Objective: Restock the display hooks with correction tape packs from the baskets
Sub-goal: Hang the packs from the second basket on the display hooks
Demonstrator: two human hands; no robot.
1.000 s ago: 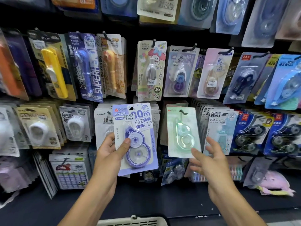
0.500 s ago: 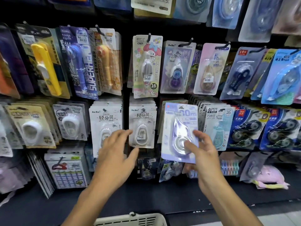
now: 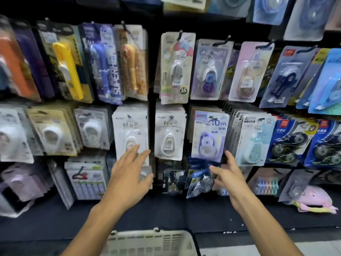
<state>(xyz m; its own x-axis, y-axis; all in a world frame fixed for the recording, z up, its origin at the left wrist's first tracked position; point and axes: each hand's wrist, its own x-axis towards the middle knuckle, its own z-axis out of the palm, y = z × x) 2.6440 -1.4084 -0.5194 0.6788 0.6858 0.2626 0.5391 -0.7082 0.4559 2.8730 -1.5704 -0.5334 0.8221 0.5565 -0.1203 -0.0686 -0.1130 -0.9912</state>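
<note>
A purple correction tape pack (image 3: 209, 136) marked "30m" hangs on a hook in the middle row of the display wall. My right hand (image 3: 228, 177) is just below and to the right of it, fingers spread and holding nothing. My left hand (image 3: 130, 174) reaches out in front of the lower part of a white correction tape pack (image 3: 130, 132), fingers straight and empty. A white plastic basket (image 3: 151, 242) sits at the bottom edge below my arms; its contents are hidden.
Hooks full of blister packs cover the wall: white packs (image 3: 168, 137) between my hands, pale blue packs (image 3: 255, 139) and dark blue twin packs (image 3: 290, 141) to the right. A dark shelf (image 3: 166, 211) runs beneath, with a pink plush toy (image 3: 313, 200) at right.
My left hand passed the purple pack to my right hand, which brought it to the hook. The pack now hangs there and my right hand has let go and dropped slightly.
</note>
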